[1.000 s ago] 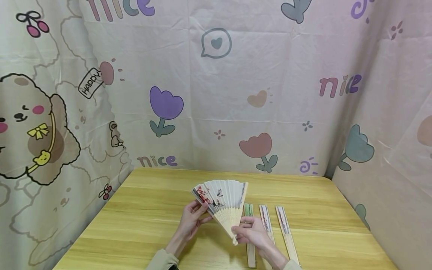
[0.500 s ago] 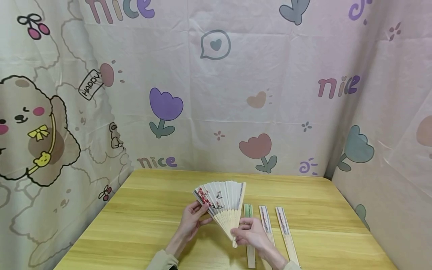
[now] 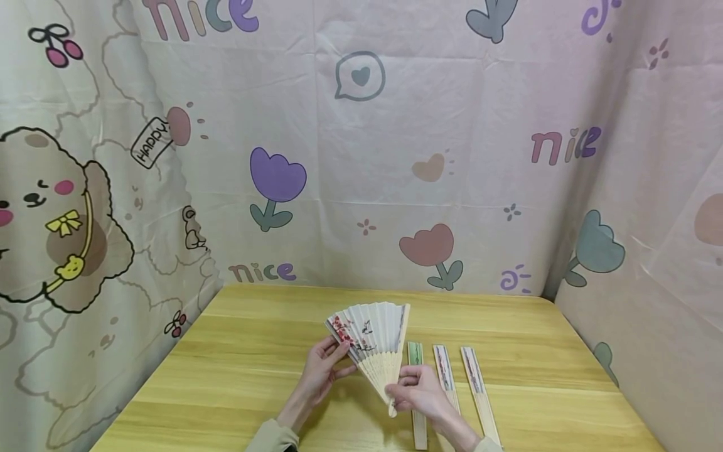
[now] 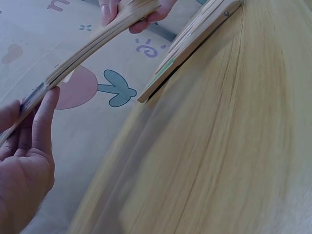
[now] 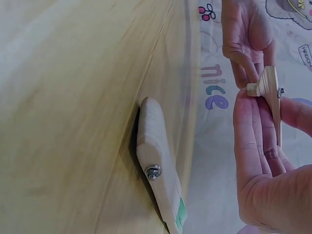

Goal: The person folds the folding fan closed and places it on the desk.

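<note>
A folding fan (image 3: 375,336), white with red blossoms and dark birds, is partly spread and held above the table. My left hand (image 3: 321,370) pinches its left edge, thumb on the printed face and fingers behind, as the left wrist view also shows on the fan's side (image 4: 87,48). Near the pivot, my right hand (image 3: 419,392) grips the right guard stick between thumb and fingers. In the right wrist view the fan's pivot end (image 5: 268,90) sits between the right hand's thumb and fingers. Part of the fan's lower right edge is hidden behind that hand.
Three closed folding fans lie side by side on the wooden table (image 3: 237,351): a green-topped one (image 3: 416,355), a middle one (image 3: 443,364) partly under the right forearm, and a right one (image 3: 477,383). Printed cloth (image 3: 350,157) hangs behind and at both sides.
The fan has narrowed slightly, its right guard stick shifting a little to the left and its left edge a little to the right. Both hands keep their hold.
</note>
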`<state>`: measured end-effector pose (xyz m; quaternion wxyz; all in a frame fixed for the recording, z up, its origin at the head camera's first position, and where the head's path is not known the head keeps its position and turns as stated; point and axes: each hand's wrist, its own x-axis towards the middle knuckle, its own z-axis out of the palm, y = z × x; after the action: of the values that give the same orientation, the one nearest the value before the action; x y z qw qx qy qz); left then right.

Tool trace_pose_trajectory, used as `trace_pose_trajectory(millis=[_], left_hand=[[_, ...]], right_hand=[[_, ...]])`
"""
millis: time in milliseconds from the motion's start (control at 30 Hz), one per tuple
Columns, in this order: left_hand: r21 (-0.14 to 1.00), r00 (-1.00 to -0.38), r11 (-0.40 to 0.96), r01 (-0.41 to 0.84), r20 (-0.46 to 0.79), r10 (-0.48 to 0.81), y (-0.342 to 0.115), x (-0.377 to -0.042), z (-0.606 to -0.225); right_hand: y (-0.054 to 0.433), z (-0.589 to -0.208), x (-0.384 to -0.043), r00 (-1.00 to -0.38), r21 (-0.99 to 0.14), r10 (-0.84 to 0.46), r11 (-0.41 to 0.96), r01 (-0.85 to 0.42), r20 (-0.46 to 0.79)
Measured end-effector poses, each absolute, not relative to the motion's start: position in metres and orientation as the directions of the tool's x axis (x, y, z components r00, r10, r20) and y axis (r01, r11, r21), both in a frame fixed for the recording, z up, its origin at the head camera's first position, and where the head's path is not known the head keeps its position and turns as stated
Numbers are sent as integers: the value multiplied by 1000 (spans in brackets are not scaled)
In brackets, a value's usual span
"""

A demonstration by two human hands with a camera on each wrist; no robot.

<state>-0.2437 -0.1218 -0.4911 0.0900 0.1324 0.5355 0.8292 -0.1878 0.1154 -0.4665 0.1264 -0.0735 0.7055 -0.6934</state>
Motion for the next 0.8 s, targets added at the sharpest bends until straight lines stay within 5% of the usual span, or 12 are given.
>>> trace_pose_trajectory(millis=[800], left_hand=[[904, -945, -426, -18, 124, 302, -123, -246, -495]], right_hand=[[113, -468, -187, -948, -994, -318, 110, -7, -28]])
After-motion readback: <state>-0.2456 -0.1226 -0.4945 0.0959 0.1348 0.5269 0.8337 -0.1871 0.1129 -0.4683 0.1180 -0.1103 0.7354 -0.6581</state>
